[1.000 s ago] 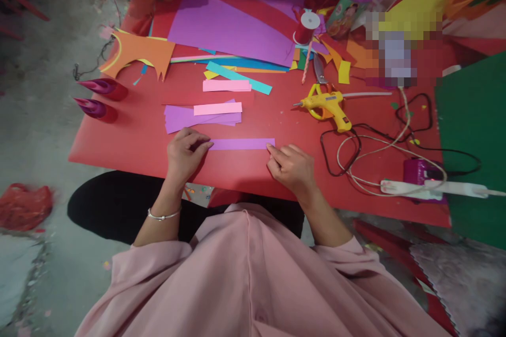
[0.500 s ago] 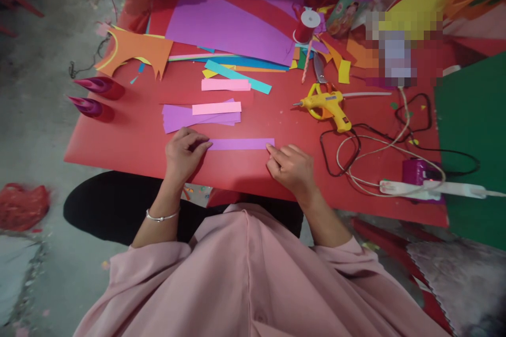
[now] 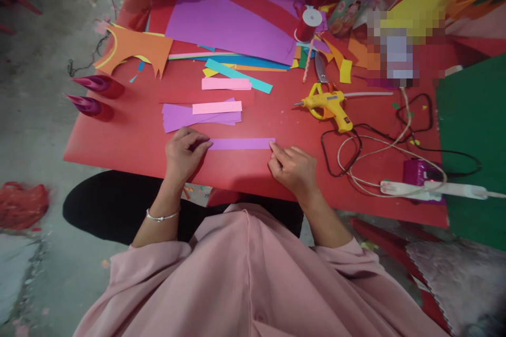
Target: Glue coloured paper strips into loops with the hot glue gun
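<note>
A purple paper strip (image 3: 242, 144) lies flat and level on the red table in front of me. My left hand (image 3: 184, 154) pinches its left end between thumb and fingers. At the other end, my right hand (image 3: 293, 168) has its index fingertip on the strip's corner, the remaining fingers curled in. Just beyond is a fanned stack of purple strips (image 3: 177, 117) with a pink strip (image 3: 217, 108) across it. Farther back sit a small pile of pink strips (image 3: 226, 83) and a turquoise strip (image 3: 245, 78).
A yellow glue gun (image 3: 326, 105) and scissors (image 3: 321, 69) lie right of the strips, near looped cables and a white power strip (image 3: 407, 188). Two rolled purple-red cones (image 3: 97, 108) stand at left. Behind are a ribbon spool (image 3: 308, 25), orange cutout (image 3: 136, 47) and purple sheets (image 3: 233, 21).
My right hand has shifted very slightly along the strip's right end. My left hand keeps its pinch, and the strip stays where it was.
</note>
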A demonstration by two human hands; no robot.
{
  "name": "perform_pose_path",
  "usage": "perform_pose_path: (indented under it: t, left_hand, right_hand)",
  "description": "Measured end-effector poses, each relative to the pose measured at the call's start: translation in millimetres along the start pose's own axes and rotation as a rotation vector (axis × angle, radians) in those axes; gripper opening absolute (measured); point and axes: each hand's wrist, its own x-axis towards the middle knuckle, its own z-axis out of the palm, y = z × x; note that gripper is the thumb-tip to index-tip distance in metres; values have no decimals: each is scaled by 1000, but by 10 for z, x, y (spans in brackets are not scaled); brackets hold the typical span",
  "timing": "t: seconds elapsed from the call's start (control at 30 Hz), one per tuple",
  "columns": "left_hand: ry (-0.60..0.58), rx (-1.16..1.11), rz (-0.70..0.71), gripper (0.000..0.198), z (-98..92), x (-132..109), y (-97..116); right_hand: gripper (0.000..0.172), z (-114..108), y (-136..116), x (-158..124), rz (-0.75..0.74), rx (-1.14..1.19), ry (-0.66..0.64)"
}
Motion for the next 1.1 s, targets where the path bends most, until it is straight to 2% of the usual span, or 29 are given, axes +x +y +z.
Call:
perform_pose_path:
  t: [0.23,0.37,0.53,0.67,0.87,1.1]
  left_hand:
    - [-25,-10,-13,4,-9,3,10]
    - [-28,-43,22,10,-41,9,-32]
    - [-23,-47,14,18,-86,18,-51]
    - [-6,-66,-13,18,-100,15,-34]
    - [-54,-73,-34,17,-130,2,-49]
    - [-58,-81,71,14,-152,-1,-91]
  right_hand:
    - [38,26,14,-7,3,-30,57]
    - [37,54,32,-17,-18,-41,90]
    - [38,44,35,-14,-10,-36,74]
    - [37,32,36,-6,-55,-48,111]
    - [38,34,36,-9,-15,-48,67]
    - [38,47,42,-22,-27,-42,78]
